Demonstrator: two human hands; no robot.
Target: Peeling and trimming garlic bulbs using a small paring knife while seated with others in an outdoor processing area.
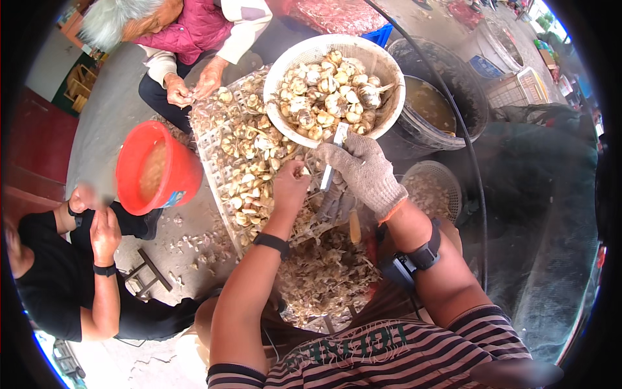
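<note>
My left hand (291, 184) is bare and pinches a small pale piece, seemingly a garlic clove (305, 171), over a perforated plastic crate top (210, 170). On my right hand (362, 167) is a knitted work glove; its fingers close around a flat metal blade (332, 160). Beyond both hands a round white plastic basket (396, 104) holds whole garlic bulbs (323, 92). Loose cloves (248, 194) and more bulbs cover the crate to the left of my left hand. A grey glove (333, 206) and a wooden handle (355, 227) lie below my right hand.
A person (204, 44) at the upper left works with both hands at the crate. Another person in black (58, 272) sits left, near a red bucket (127, 189). Dark tubs (466, 97) of liquid and a small basket (456, 185) stand right. Garlic skins (325, 277) are heaped below; a black cable (474, 170) crosses.
</note>
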